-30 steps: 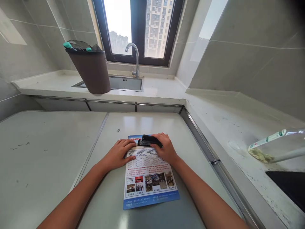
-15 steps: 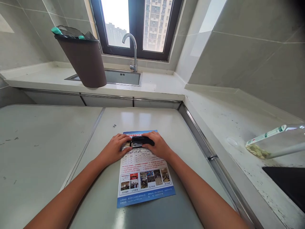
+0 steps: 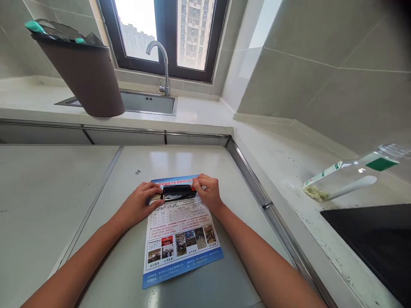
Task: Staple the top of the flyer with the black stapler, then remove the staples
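Observation:
A flyer (image 3: 184,258) with a blue border, printed text and photos lies flat on the pale tabletop. Across its upper part is a black stapler (image 3: 178,189), lying sideways with a shiny metal rail along its near side. My left hand (image 3: 138,200) grips the stapler's left end between thumb and fingers. At the other end, my right hand (image 3: 207,192) is closed in a pinch by a small red part of the stapler. Its fingertips partly hide that end. Small staple pieces (image 3: 138,172) lie on the table beyond my left hand.
A dark bin (image 3: 80,77) stands by the sink (image 3: 149,103) under a curved faucet (image 3: 166,64). On the right counter are a tilted clear bottle (image 3: 349,175) with pale bits inside and a black panel (image 3: 369,235). A metal-trimmed counter edge borders the table.
My right hand has shifted from gripping over the stapler's right part to pinching its right end, uncovering more of the black body and a red part. The camera view has turned rightward.

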{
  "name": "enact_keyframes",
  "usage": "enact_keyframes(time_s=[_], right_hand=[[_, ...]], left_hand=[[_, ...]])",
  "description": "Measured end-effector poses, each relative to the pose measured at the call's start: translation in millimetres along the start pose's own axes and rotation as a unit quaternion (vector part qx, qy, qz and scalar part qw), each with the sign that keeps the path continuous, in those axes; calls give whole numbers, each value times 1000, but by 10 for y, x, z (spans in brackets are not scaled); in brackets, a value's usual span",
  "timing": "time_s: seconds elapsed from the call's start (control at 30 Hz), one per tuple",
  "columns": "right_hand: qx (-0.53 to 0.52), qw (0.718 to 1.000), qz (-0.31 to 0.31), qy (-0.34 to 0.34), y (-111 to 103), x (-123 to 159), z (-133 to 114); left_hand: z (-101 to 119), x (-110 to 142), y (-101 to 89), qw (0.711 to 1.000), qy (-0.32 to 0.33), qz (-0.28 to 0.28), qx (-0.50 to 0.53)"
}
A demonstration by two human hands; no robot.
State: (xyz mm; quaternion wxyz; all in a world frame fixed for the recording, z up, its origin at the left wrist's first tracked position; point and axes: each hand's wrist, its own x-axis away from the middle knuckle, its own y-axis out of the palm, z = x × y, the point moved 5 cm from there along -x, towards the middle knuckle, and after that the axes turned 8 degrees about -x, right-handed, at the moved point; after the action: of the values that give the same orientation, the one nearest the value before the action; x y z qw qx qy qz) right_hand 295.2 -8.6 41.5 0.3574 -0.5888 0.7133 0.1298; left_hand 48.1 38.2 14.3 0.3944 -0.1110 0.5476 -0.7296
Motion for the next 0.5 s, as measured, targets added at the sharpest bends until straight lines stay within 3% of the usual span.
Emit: enact_keyframes(time_s=[0.37,0.5], right_hand=[[125,991,4,-46,14,24,-22],[193,981,-26,-21,53,52,10]], left_hand=[[-62,-11,8,999,-34,9,7],[-58,-7,11,999,-40,8,14]])
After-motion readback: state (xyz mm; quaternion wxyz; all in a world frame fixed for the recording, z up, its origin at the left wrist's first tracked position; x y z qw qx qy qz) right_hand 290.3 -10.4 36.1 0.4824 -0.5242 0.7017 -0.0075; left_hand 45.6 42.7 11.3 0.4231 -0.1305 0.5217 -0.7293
